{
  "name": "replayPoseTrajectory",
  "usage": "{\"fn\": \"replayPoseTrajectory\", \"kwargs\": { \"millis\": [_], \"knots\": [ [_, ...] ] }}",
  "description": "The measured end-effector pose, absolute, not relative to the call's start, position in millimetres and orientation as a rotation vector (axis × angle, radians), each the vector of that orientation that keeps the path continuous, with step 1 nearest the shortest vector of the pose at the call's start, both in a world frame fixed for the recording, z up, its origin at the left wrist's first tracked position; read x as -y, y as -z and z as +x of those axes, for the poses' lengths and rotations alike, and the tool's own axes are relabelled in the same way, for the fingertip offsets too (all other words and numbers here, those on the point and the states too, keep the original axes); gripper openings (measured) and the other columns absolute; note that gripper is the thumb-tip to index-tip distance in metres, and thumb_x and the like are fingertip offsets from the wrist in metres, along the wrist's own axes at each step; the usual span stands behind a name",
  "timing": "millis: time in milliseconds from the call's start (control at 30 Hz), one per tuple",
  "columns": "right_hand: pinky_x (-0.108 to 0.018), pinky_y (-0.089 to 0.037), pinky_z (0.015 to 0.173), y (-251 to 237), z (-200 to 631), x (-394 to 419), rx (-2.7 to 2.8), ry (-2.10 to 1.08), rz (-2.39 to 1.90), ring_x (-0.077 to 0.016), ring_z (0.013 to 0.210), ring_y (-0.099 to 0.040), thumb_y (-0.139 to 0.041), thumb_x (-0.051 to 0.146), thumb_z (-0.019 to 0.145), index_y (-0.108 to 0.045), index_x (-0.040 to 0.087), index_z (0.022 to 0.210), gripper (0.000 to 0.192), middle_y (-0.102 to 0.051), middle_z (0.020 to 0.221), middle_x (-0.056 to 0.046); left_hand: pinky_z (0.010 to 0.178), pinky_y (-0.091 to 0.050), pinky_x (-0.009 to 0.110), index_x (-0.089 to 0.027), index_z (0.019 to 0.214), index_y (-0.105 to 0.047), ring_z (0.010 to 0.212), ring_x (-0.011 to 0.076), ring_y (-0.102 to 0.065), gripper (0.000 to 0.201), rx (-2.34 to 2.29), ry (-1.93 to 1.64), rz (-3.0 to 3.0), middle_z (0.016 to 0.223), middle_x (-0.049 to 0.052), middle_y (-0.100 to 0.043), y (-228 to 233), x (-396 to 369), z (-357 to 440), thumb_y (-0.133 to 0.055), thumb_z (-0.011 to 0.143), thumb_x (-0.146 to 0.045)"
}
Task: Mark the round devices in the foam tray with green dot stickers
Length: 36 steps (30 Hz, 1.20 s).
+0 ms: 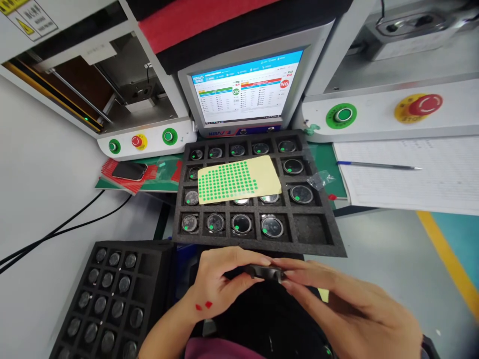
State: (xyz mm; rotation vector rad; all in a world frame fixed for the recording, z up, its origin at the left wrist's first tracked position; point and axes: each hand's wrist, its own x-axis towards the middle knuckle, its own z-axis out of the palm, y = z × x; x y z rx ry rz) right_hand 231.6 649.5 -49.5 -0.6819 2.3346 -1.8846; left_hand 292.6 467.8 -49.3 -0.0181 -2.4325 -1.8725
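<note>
Both the left hand (217,286) and right hand (337,304) pinch a small, dark, flat round part (266,272), seen edge-on.

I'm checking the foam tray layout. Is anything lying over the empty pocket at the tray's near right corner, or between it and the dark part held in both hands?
Nothing visible does. The empty pocket is uncovered; the sticker sheet lies farther back on the tray. The hands hold the part just in front of the tray's near edge.
</note>
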Motion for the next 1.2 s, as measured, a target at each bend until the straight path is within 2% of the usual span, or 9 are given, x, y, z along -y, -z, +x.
{"fn": "replayPoseTrajectory", "kwargs": {
  "millis": [267,500,567,667,800,967,1067,1133,1200],
  "knots": [
    [-0.017,-0.057,0.06,49,207,-649,-2.033,1.767,-0.851,-0.0142,0.066,-0.07,-0.07,0.024,0.081,-0.065,0.022,0.068,0.014,-0.072,0.078,-0.002,0.078,-0.055,0.026,-0.023,0.108,-0.072,0.085,0.0179,-0.072,0.021,2.479,1.957,-0.094,0.099,0.006,-0.077,49,-461,292,-0.058,0.093,-0.03],
    [-0.021,-0.059,0.06,56,217,-643,-2.066,2.0,-0.753,-0.0167,0.065,-0.07,-0.073,0.021,0.079,-0.068,0.023,0.078,0.005,-0.073,0.076,-0.003,0.079,-0.055,0.027,-0.024,0.111,-0.07,0.086,0.0182,-0.072,0.022,2.425,1.948,-0.098,0.101,0.006,-0.076,50,-460,289,-0.058,0.093,-0.027],
    [-0.02,-0.059,0.062,56,218,-643,-2.104,2.011,-0.82,-0.0156,0.067,-0.071,-0.073,0.016,0.079,-0.07,0.024,0.079,0.009,-0.073,0.076,-0.002,0.08,-0.055,0.028,-0.024,0.112,-0.07,0.087,0.0184,-0.072,0.023,2.415,1.943,-0.125,0.103,0.006,-0.076,49,-459,288,-0.058,0.093,-0.025],
    [-0.017,-0.058,0.066,53,213,-645,-2.106,1.963,-0.901,-0.0133,0.07,-0.071,-0.072,0.015,0.08,-0.069,0.025,0.077,0.011,-0.073,0.078,0.001,0.08,-0.055,0.028,-0.024,0.112,-0.07,0.087,0.0182,-0.072,0.023,2.417,1.955,-0.136,0.103,0.006,-0.076,50,-457,286,-0.058,0.093,-0.024],
    [-0.016,-0.056,0.06,49,202,-647,-1.98,1.803,-1.006,-0.0122,0.065,-0.069,-0.068,0.022,0.085,-0.065,0.023,0.074,0.011,-0.071,0.078,0.0,0.077,-0.055,0.027,-0.024,0.11,-0.071,0.084,0.0176,-0.072,0.022,2.453,1.984,-0.145,0.1,0.005,-0.076,49,-456,286,-0.06,0.092,-0.022],
    [-0.02,-0.057,0.063,52,205,-641,-2.33,1.727,-1.123,-0.0136,0.071,-0.068,-0.058,0.019,0.089,-0.06,0.023,0.08,0.01,-0.07,0.087,-0.004,0.078,-0.056,0.022,-0.025,0.105,-0.073,0.083,0.0163,-0.073,0.02,2.37,1.905,0.135,0.097,0.002,-0.077,47,-468,289,-0.065,0.088,-0.019],
    [-0.024,-0.056,0.071,55,217,-638,-2.604,1.747,-1.134,-0.0139,0.076,-0.067,-0.057,0.012,0.087,-0.059,0.023,0.087,0.011,-0.068,0.095,-0.006,0.071,-0.059,0.022,-0.022,0.102,-0.073,0.075,0.0165,-0.074,0.017,2.169,1.925,0.412,0.085,0.001,-0.078,49,-475,284,-0.067,0.085,-0.019],
    [-0.025,-0.055,0.073,56,226,-636,-2.607,1.814,-1.051,-0.015,0.081,-0.066,-0.057,0.011,0.087,-0.059,0.023,0.09,0.012,-0.067,0.096,-0.007,0.066,-0.06,0.022,-0.019,0.099,-0.072,0.068,0.0166,-0.074,0.015,2.0,1.873,0.604,0.077,0.0,-0.077,54,-476,278,-0.067,0.084,-0.02],
    [-0.023,-0.054,0.068,56,235,-631,-2.381,1.871,-1.024,-0.0146,0.076,-0.065,-0.058,0.012,0.087,-0.058,0.023,0.087,0.01,-0.066,0.087,-0.005,0.067,-0.06,0.022,-0.018,0.098,-0.071,0.068,0.0162,-0.074,0.015,1.916,1.777,0.675,0.077,0.0,-0.077,59,-476,271,-0.067,0.084,-0.02]
  ]
}}
